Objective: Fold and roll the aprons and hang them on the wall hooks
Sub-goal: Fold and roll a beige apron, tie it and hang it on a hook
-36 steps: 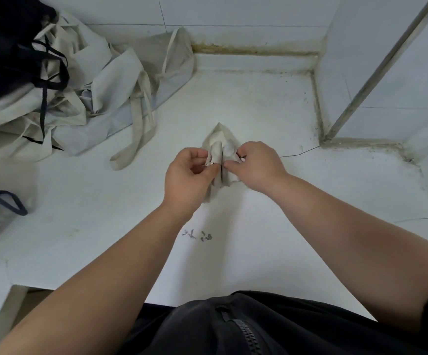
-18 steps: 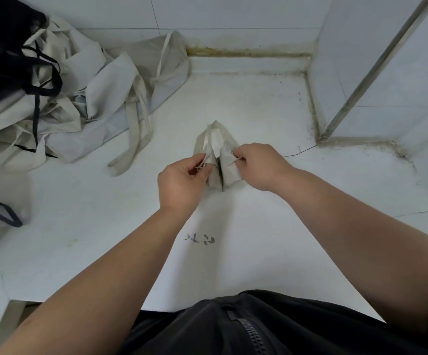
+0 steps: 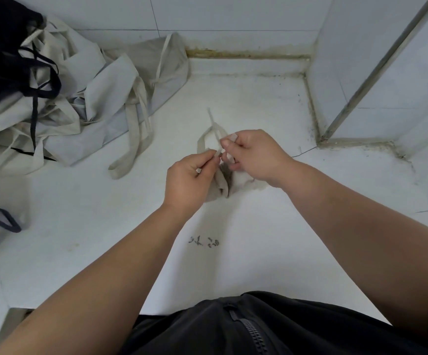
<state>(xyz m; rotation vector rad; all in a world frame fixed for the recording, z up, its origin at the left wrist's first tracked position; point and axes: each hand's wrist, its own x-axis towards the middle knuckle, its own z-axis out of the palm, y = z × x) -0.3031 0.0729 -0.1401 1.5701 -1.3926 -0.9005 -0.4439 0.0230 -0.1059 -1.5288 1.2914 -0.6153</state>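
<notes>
Two hands meet at the middle of the frame over a small rolled apron, a beige bundle lying on the white counter and partly hidden under the fingers. The left hand pinches a thin tie strap between thumb and forefinger, the other fingers curled in. The right hand, just beside it, nips the same strap or its other end between thumb and fingertip; the crossing is too tangled to tell which. A loop of the strap stands up beyond the hands, with one end pointing toward the top of the frame. At upper left a loose heap of aprons sprawls against the tiled wall, with black cloth on top of it. Dark marks show on the counter below the hands.
</notes>
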